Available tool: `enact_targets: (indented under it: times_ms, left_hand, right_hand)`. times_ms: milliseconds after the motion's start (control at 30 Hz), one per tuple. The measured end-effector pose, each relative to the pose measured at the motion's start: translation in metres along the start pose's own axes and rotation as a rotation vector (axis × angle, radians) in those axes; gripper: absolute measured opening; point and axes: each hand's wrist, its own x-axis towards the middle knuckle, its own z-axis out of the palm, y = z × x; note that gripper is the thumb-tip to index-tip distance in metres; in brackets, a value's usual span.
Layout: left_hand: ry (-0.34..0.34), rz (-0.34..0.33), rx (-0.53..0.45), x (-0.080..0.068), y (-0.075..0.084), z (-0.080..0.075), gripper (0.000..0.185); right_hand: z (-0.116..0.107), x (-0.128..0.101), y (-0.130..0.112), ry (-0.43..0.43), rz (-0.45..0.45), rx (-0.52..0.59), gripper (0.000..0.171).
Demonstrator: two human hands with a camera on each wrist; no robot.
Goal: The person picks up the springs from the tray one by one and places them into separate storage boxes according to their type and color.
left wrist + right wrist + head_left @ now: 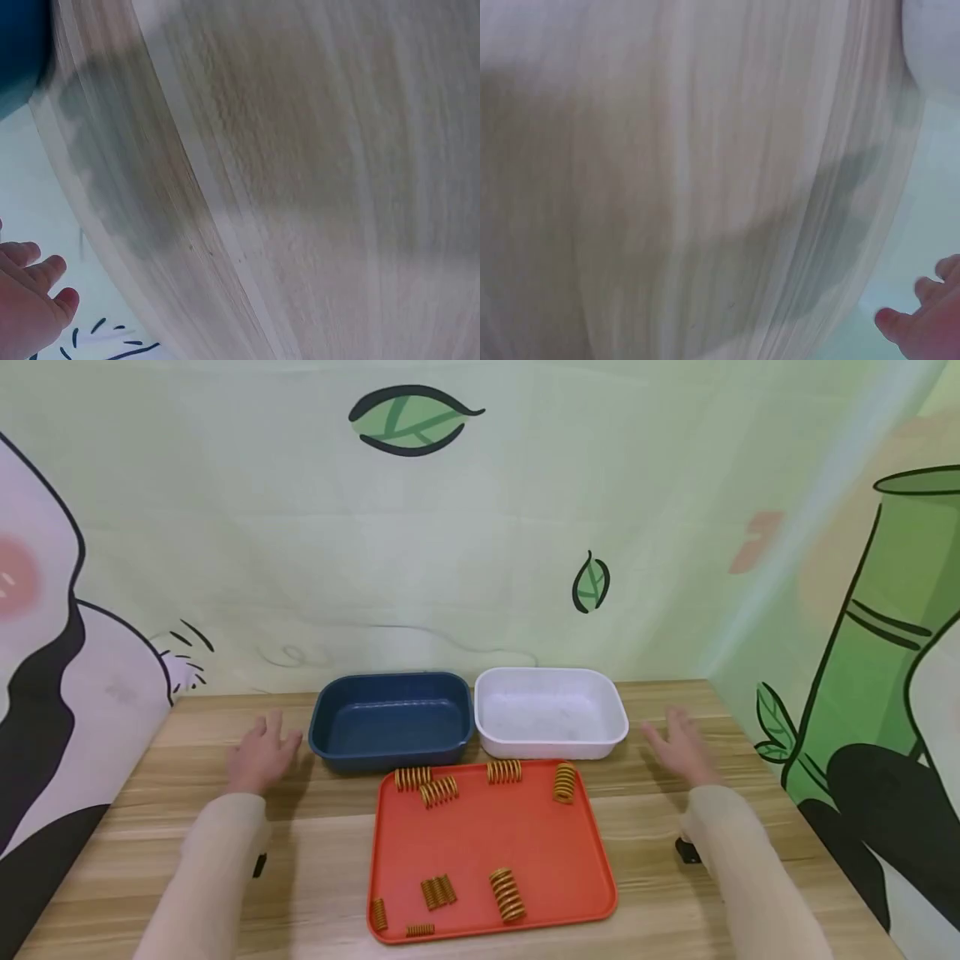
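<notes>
My left hand (261,755) is held over the table to the left of a dark blue bin (390,758), its fingers spread and holding nothing. On the other side, my right hand (681,750) hovers right of a white bin (553,750), also with nothing in it. In front of the bins lies a red tray (480,835) bearing several brass-coloured coil springs of different sizes. A large spring (507,895) lies near its front edge, and a wide one (564,782) at its back right corner. Small springs, such as a thin one (420,931), lie at the front left.
The wood-grain table (322,877) meets a printed cloth backdrop (420,568) at its back edge. The two bins stand side by side against the tray's far edge. In the left wrist view, the blue bin's corner (19,52) shows at top left.
</notes>
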Motion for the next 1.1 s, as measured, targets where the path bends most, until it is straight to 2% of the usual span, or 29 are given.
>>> enact_targets:
  times_ms: [133,233,400,600,833,933,1100]
  left_hand:
    - [-0.013,0.027,-0.046,0.001,0.003,0.002,0.072]
    - [-0.018,0.036,-0.085,0.002,0.007,0.002,0.071]
    - [-0.016,0.028,-0.092,0.0,0.012,0.002,0.068]
    - [-0.001,0.053,-0.098,-0.001,0.017,0.0,0.064]
    - [-0.029,0.067,-0.105,-0.003,0.023,-0.001,0.063]
    - [-0.026,0.077,-0.112,-0.003,0.024,0.002,0.059]
    - [-0.006,0.085,-0.127,-0.002,0.027,0.006,0.052]
  right_hand:
    - [0.004,0.003,-0.007,-0.018,-0.028,0.125,0.079]
    - [0.007,0.003,-0.013,-0.043,-0.016,0.173,0.079]
    - [0.009,0.001,-0.018,-0.078,-0.002,0.197,0.082]
    - [0.01,0.001,-0.02,-0.08,-0.003,0.22,0.081]
    - [0.012,0.002,-0.028,-0.12,0.018,0.268,0.077]
    - [0.014,0.004,-0.03,-0.127,0.014,0.293,0.072]
    - [0.018,0.006,-0.033,-0.086,-0.028,0.342,0.054]
